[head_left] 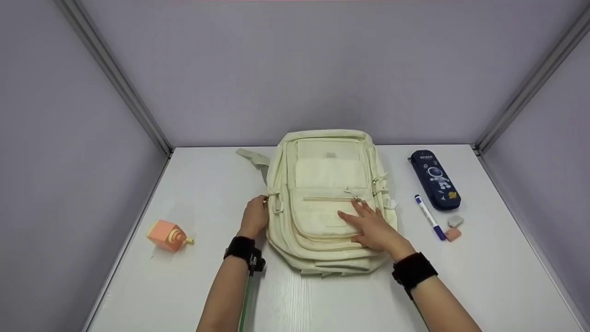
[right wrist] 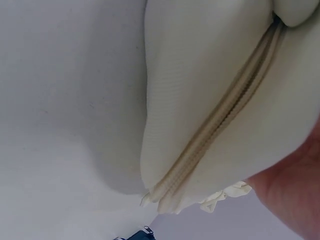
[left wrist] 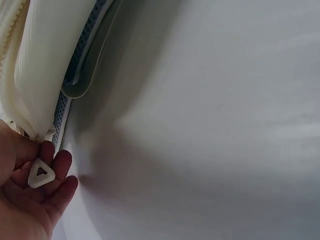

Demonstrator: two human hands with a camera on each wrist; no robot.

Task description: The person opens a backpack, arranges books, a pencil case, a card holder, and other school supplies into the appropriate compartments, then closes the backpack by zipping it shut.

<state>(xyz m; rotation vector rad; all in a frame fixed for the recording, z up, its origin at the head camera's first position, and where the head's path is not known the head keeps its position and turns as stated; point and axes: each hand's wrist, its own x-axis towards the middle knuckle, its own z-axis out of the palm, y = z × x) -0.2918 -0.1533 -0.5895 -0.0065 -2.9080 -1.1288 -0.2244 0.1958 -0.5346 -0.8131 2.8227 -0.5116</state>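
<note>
A cream backpack (head_left: 329, 173) lies front up on the white table. At its left side, my left hand (head_left: 255, 216) pinches a zipper pull. In the left wrist view a white triangular tab (left wrist: 41, 173) of that pull lies against the curled fingers (left wrist: 61, 162). My right hand (head_left: 371, 227) rests with spread fingers on the lower front pocket, near a small zipper slider. The right wrist view shows a closed-looking side zipper (right wrist: 220, 120) of the backpack, with only part of the right hand (right wrist: 295, 190) at the edge.
A navy pencil case (head_left: 434, 180) with an astronaut print lies on the right. Near it are a blue-capped marker (head_left: 430, 216), a grey eraser-like piece (head_left: 455, 221) and a pink one (head_left: 453, 234). An orange bottle-shaped object (head_left: 167, 236) lies on the left. Grey panels (head_left: 322, 69) enclose the table.
</note>
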